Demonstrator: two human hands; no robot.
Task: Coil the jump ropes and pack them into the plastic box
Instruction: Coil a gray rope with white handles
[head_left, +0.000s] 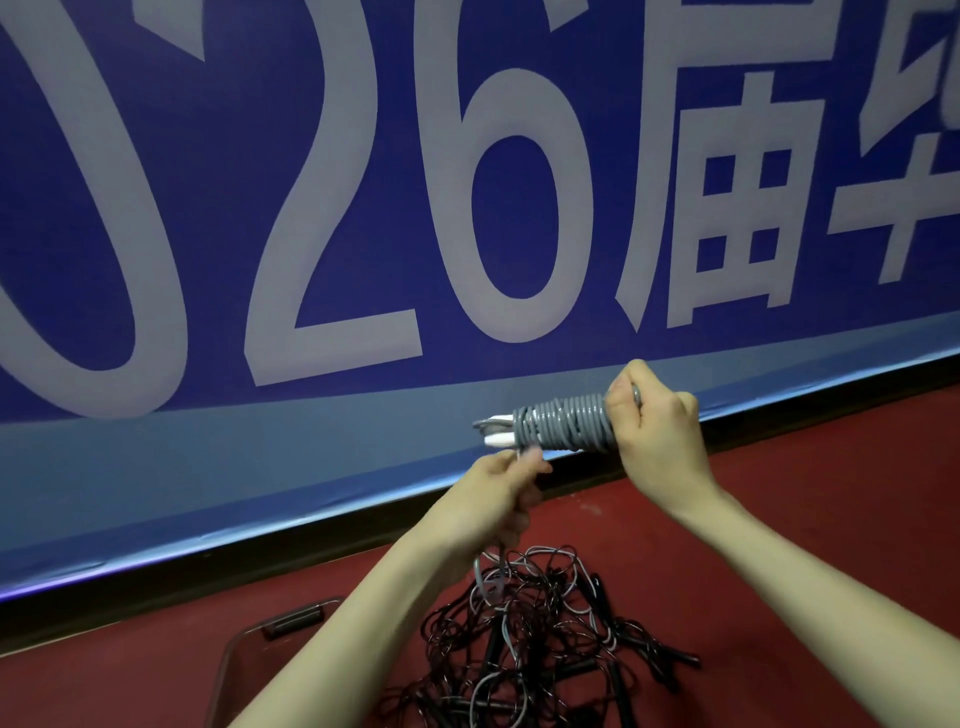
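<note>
In the head view, centre right, the right hand (655, 426) grips one end of a grey jump rope (563, 423) wound tightly round its white handles (497, 440). Just below, the left hand (501, 480) pinches the loose tail. The coiling looks nearly done; next the tail likely needs tucking. At the bottom, the tangled ropes (530, 639) await. The plastic box (244, 644), lower left, is half hidden by the forearm, its inside unseen.

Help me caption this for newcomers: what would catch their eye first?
Probably the huge blue banner with pale characters filling the background. Next, at centre right, the grey jump rope wound around its white handles, gripped by the right hand while the left hand pulls its tail. Tangled dark ropes lie on the red floor below.
</note>
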